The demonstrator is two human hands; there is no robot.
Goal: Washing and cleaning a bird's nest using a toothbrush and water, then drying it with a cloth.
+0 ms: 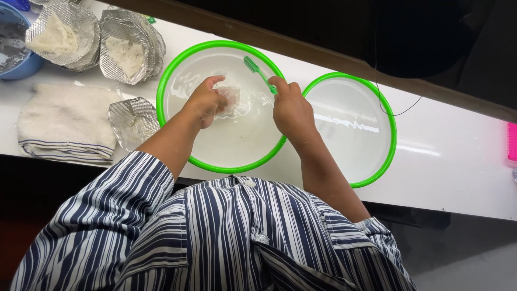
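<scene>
Right hand (292,110) around green toothbrush (258,73)

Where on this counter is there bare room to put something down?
Bare white counter lies between the right green-rimmed basin and the pink object. The left end is crowded: folded towel, mesh pieces.

Both bare forearms extended from rolled striped sleeves toward the far side. The left hand (207,101) was cupped, fingers curled inward, palm turned right. The right hand (291,108) was closed in a pinch grip, thumb and forefinger raised, knuckles upward.
</scene>
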